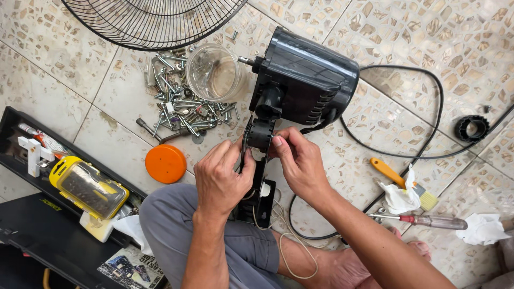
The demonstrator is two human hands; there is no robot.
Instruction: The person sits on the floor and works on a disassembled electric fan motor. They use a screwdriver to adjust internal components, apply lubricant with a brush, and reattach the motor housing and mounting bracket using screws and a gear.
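Head view looks down on a person seated on the tiled floor (471, 48), knee nearest the camera. Just beyond the knee, both hands meet on the black neck bracket (261, 134) of a fan motor housing (310, 75), which lies on its side on the floor near the middle of the frame. The left hand (222, 176) is clamped on the bracket's left side, fingers curled over it. The right hand (300, 163) pinches its right edge between thumb and forefinger.

Thin pale wires (286, 251) trail from the bracket's lower end across the leg; a tug from either hand could, I judge, strain or pull them loose. The housing looks rounded and unsupported, so it may roll if the grip twists hard. Any small fastener freed here could drop and be lost on the patterned tiles.

To the right lie a red-handled screwdriver (433, 221), a white rag (399, 198) and an orange-handled brush (388, 172). To the left sit an orange lid (165, 163) and a yellow bit case (88, 187) in a black toolbox (10, 126). Farther off are a heap of screws (179, 109), a clear jar (214, 72) and a wire fan grille (155, 21), cut off at the top edge.

Hidden: what the fingers hold at the joint, and the bracket's lower end behind the left wrist.
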